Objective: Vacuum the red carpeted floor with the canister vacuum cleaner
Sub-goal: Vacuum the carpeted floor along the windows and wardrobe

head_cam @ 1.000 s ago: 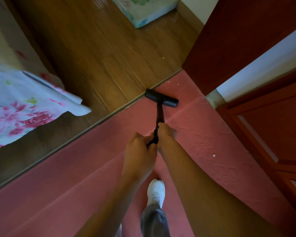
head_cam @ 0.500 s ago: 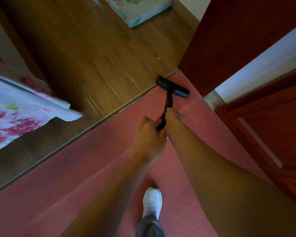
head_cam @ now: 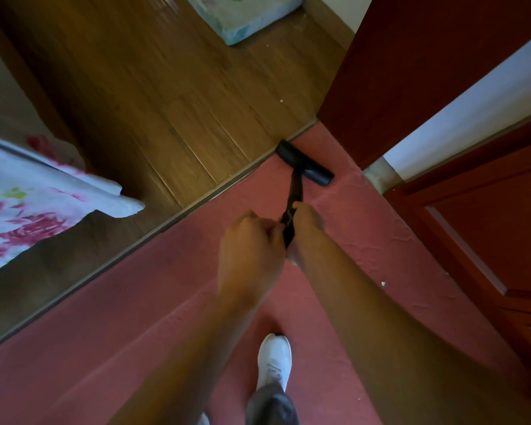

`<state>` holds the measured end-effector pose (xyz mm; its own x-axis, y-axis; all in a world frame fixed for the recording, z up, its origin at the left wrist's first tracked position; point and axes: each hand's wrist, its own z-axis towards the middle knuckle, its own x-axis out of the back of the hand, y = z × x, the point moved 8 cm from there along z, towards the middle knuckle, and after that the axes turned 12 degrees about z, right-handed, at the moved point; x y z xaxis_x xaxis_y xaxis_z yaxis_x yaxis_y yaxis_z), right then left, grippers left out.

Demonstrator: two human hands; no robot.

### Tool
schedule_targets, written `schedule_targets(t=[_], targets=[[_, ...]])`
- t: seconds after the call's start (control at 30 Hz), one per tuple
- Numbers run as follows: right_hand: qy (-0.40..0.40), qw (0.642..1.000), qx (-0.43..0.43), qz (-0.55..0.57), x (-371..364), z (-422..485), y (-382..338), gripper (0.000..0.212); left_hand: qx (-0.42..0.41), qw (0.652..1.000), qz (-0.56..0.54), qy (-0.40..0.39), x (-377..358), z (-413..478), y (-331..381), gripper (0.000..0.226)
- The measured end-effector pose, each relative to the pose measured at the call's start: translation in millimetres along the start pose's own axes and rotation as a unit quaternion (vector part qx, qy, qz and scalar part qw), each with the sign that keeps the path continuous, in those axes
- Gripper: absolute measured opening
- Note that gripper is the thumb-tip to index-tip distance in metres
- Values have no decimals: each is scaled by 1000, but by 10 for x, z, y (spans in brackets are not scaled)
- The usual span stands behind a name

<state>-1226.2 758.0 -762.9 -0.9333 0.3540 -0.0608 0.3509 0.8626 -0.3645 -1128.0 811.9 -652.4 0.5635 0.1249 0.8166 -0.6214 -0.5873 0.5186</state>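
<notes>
Vacuum nozzle (head_cam: 304, 163) now nearer the door (head_cam: 411, 72).

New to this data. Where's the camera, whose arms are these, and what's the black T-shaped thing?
No robot here: a person wears one wide-angle camera on the head, looking down, so the arms are their own. The left hand and right hand both grip a black wand ending in a floor nozzle. The nozzle sits on the red carpet, at the strip where the wood floor begins. A white shoe shows below, a red door to the right.
</notes>
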Motion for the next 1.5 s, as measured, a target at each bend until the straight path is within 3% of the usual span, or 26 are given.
schedule_targets(t=[0.23, 0.6, 0.77, 0.97, 1.1, 1.33, 1.5], targets=[[2, 999, 11, 35, 109, -248, 97, 10, 6, 1000, 7, 3, 152, -169, -23, 28], [93, 991, 75, -62, 153, 303, -371, 33, -51, 996, -4, -79, -345, 153, 290, 25], [94, 991, 29, 85, 445, 112, -33, 23, -93, 993, -3, -66, -296, -80, 190, 24], [79, 987, 7, 138, 703, -132, 18, 20, -81, 994, 11, -67, -296, -174, 233, 28], [91, 988, 27, 121, 585, 41, -218, 24, -83, 995, 3, -57, -380, 16, 318, 37], [138, 988, 69, 13, 640, 475, -466, 19, -101, 989, -11, -103, -822, 62, 436, 21], [113, 991, 60, 45, 747, 376, -296, 21, -121, 986, -14, -112, -791, -51, 351, 36]])
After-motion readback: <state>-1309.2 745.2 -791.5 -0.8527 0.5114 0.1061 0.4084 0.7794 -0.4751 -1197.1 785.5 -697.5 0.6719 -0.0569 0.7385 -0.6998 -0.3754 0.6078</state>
